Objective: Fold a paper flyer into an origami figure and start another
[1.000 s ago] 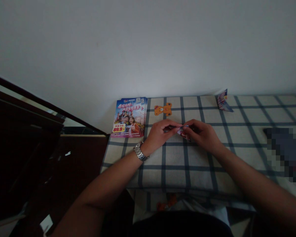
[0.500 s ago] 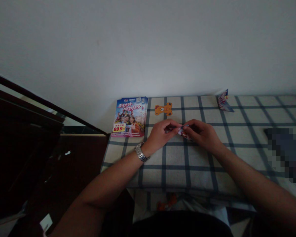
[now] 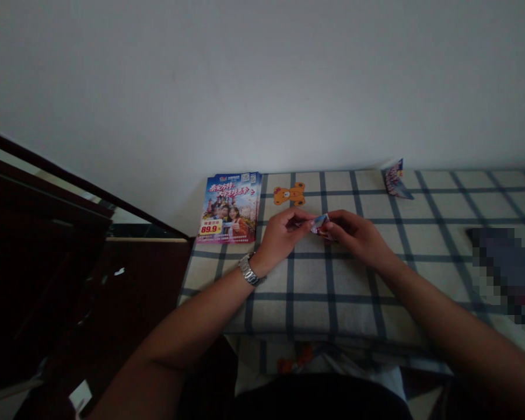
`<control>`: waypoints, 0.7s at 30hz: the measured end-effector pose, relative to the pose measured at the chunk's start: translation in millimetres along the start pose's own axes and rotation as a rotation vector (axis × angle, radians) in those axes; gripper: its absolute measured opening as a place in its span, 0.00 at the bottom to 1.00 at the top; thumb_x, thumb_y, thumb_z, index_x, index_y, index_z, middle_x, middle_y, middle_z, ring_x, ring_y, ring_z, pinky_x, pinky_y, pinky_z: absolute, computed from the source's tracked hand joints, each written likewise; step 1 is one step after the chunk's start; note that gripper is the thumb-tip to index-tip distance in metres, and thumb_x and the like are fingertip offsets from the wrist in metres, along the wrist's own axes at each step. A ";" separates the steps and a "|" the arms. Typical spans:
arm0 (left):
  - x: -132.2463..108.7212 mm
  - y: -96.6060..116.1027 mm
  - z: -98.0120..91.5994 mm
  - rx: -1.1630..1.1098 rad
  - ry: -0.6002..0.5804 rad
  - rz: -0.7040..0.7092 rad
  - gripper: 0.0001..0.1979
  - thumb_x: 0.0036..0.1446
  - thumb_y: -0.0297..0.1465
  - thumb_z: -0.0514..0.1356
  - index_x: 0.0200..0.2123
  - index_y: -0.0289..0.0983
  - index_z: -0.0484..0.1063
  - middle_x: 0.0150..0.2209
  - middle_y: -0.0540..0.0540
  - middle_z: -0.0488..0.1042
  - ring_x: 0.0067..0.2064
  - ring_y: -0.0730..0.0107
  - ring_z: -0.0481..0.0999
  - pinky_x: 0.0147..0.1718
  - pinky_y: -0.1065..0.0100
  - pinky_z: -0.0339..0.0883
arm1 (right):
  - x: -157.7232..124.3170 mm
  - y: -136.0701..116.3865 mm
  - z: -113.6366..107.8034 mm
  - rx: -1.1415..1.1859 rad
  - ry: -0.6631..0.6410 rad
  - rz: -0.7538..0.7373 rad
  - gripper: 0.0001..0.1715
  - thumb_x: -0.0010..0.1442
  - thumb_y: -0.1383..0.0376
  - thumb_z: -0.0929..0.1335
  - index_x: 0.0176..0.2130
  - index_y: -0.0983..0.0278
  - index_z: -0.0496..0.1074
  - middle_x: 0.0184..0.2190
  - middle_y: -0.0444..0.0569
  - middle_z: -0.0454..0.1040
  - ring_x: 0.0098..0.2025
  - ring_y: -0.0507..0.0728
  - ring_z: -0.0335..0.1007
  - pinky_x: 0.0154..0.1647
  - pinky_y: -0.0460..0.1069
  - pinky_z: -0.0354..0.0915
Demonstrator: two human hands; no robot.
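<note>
Both hands pinching one small folded paper (image 3: pixel 321 224), glossy, colourful print, creased, held above checked tablecloth (image 3: pixel 332 286)

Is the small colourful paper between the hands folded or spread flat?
Folded: the small colourful printed paper is a compact creased piece pinched between the left hand and right hand.

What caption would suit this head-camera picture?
Left hand and right hand pinch a folded paper over a checked tablecloth, beside flyers.
</note>
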State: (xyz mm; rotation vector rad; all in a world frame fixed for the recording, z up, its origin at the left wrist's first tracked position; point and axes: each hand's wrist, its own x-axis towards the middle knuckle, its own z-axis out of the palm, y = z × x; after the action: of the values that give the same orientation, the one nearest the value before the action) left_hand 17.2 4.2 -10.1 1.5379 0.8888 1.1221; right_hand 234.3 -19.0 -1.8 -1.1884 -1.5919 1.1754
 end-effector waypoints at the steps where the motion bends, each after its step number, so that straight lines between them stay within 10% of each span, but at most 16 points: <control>1: 0.1 -1.1 0.0 0.000 0.012 0.005 0.13 0.64 0.41 0.69 0.43 0.38 0.81 0.42 0.43 0.83 0.42 0.66 0.80 0.44 0.65 0.73 | 0.2 0.2 0.3 0.022 -0.019 0.016 0.21 0.66 0.47 0.73 0.48 0.60 0.78 0.41 0.51 0.84 0.38 0.59 0.82 0.40 0.53 0.79; 21: -0.4 0.8 -3.0 0.129 -0.115 0.047 0.09 0.65 0.36 0.67 0.42 0.37 0.74 0.37 0.47 0.80 0.37 0.71 0.79 0.37 0.70 0.73 | -2.6 1.7 -3.4 -0.066 -0.093 0.019 0.20 0.69 0.46 0.69 0.40 0.60 0.76 0.30 0.46 0.79 0.30 0.56 0.77 0.33 0.50 0.73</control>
State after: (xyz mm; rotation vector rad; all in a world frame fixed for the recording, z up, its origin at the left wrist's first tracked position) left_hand 14.2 4.5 -9.2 1.7187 0.8645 1.0145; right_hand 238.5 -20.6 -2.8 -1.2083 -1.7036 1.2141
